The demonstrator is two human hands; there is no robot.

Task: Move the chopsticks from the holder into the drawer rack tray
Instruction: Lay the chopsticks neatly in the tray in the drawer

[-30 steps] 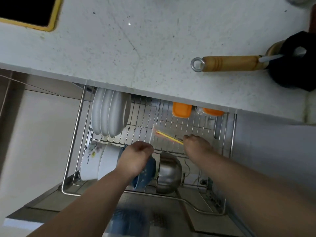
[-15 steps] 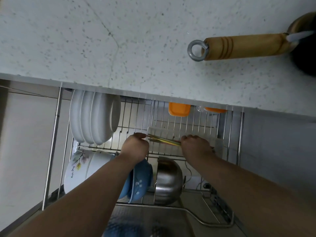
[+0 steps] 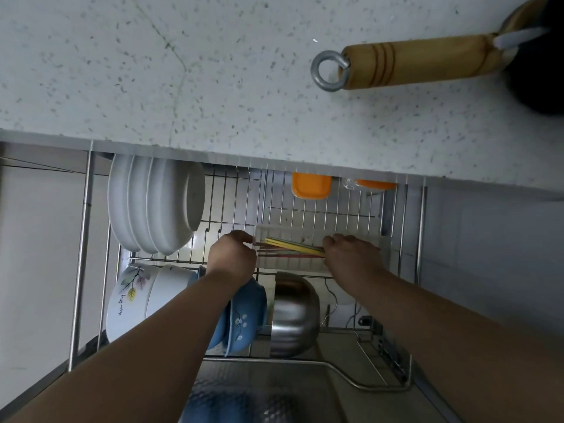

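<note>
The bundle of yellow, green and red chopsticks (image 3: 294, 250) lies in the clear plastic tray (image 3: 320, 239) on the wire drawer rack (image 3: 238, 209). Right hand (image 3: 351, 253) fingers pinch one end; left hand (image 3: 233, 254) fingers curl at the other. Placing looks nearly done: next, release and withdraw.

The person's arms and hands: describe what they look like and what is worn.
Both forearms are bare as far as the frame shows: no sleeves, gloves or watch. The left hand and the right hand show no visible rings or markings, though the fingers are partly hidden.
</note>
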